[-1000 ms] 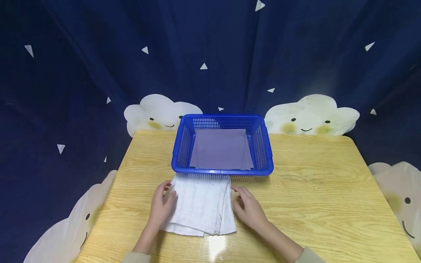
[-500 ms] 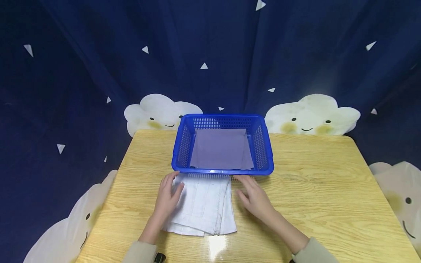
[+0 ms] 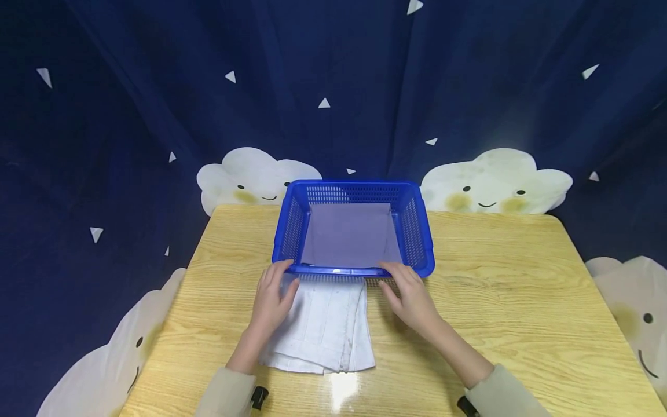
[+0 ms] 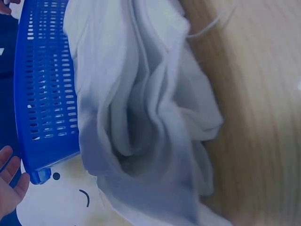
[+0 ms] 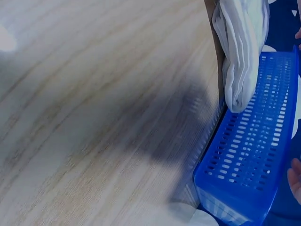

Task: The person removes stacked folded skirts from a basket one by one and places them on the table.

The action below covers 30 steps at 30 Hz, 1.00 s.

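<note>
Facing a blue, rectangular plastic basket with slotted walls (image 3: 336,271), standing upright near the far edge of a pale wood-grain table (image 3: 500,278). Opening upward, turning one long side toward the person, and running its long axis from left to right. Probably standing square-on like this for equal reach by either arm.

Inside the basket, lying over most of the floor, showing a flat, mauve, rectangular sheet, perhaps of fabric (image 3: 349,234); seemingly spreading flat there to suit the basket's shape.

Directly in front of the basket, a little left of its centre, showing a thick, white, many-layered folded cloth (image 3: 325,324); lying close up to the near wall, perhaps for compactness.

At the basket's near rim, toward its left end, holding the left hand (image 3: 271,295) loosely, slightly bending the fingers and parting the thumb, pinching nothing visible. Toward the right end, matching that loose, parted pose with the right hand (image 3: 414,295). Not telling contact from mere overlap at the fingertips. Likely spacing both hands apart for balance across the basket's length.

Behind the basket, hanging down, showing a navy, cloud-printed fabric curtain (image 3: 365,69).
</note>
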Tool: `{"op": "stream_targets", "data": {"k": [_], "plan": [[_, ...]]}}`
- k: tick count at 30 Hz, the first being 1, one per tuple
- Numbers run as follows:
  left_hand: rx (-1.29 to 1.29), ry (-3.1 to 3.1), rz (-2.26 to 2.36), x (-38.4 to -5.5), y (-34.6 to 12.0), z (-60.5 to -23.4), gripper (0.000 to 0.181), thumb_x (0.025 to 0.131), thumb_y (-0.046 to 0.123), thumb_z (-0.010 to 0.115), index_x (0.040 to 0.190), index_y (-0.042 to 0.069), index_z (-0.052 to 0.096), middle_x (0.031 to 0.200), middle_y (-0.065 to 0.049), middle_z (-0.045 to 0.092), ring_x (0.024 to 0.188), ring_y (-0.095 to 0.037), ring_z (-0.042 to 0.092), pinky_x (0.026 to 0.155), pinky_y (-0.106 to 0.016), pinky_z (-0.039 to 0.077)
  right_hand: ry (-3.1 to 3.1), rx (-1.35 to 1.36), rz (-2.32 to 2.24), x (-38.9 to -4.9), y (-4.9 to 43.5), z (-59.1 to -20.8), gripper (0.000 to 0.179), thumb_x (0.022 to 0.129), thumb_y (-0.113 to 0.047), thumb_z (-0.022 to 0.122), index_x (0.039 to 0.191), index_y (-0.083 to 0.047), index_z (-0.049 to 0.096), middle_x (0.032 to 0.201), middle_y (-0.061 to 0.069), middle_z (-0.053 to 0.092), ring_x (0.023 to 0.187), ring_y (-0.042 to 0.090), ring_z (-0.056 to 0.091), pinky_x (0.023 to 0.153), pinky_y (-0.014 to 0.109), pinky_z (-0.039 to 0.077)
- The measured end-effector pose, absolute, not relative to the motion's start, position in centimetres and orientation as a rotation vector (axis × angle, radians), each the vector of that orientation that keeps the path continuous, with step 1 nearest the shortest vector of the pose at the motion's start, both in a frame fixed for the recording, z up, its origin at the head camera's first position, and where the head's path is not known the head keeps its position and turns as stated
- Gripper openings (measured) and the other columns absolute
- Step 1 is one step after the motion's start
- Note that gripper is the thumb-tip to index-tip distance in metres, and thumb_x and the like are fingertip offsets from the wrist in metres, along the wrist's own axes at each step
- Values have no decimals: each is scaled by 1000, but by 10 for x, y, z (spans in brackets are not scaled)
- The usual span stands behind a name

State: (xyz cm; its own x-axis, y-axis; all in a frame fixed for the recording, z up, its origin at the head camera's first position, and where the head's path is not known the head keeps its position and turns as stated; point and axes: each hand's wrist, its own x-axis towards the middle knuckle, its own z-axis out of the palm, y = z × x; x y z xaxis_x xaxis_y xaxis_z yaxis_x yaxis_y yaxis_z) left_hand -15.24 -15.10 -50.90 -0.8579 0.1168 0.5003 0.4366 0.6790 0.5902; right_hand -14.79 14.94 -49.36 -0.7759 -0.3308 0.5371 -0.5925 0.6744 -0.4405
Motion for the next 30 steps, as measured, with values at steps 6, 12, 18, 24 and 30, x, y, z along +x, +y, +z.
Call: {"op": "stream_targets", "data": {"k": [6, 12, 18, 24, 30], "plan": [[-443, -2455, -979, -161, -147, -506, 40, 84, 15, 61, 122, 4, 52, 116, -14, 54, 110, -31, 47, 96, -46, 35, -2453, 648, 899, -158, 152, -493, 39, 83, -9, 63, 120, -2, 54, 115, 14, 58, 105, 31, 53, 91, 48, 41], [-432, -2491, -963, -170, -143, -501, 40, 85, 15, 60, 123, 5, 51, 117, -14, 53, 112, -31, 46, 97, -47, 34, -2449, 611, 918, -169, 154, -494, 38, 84, -9, 62, 121, -2, 54, 116, 14, 57, 106, 31, 52, 91, 49, 41], [-438, -2521, -970, -182, -138, -499, 40, 87, 17, 58, 124, 4, 51, 118, -15, 53, 113, -31, 45, 99, -47, 33, -2456, 566, 941, -178, 157, -496, 39, 83, -8, 62, 121, -2, 53, 116, 14, 57, 105, 30, 52, 92, 45, 41], [-428, -2546, -957, -192, -133, -499, 40, 86, 19, 56, 124, 6, 51, 118, -15, 52, 111, -32, 45, 97, -47, 34, -2484, 520, 937, -187, 159, -497, 40, 84, -8, 61, 122, -1, 52, 115, 15, 57, 99, 29, 53, 85, 42, 45], [-409, -2563, -924, -203, -127, -498, 40, 86, 19, 57, 124, 7, 51, 119, -14, 52, 109, -32, 46, 92, -48, 37, -2526, 494, 918, -196, 160, -496, 42, 85, -10, 60, 125, 0, 49, 119, 17, 55, 109, 32, 50, 93, 44, 41]]}}
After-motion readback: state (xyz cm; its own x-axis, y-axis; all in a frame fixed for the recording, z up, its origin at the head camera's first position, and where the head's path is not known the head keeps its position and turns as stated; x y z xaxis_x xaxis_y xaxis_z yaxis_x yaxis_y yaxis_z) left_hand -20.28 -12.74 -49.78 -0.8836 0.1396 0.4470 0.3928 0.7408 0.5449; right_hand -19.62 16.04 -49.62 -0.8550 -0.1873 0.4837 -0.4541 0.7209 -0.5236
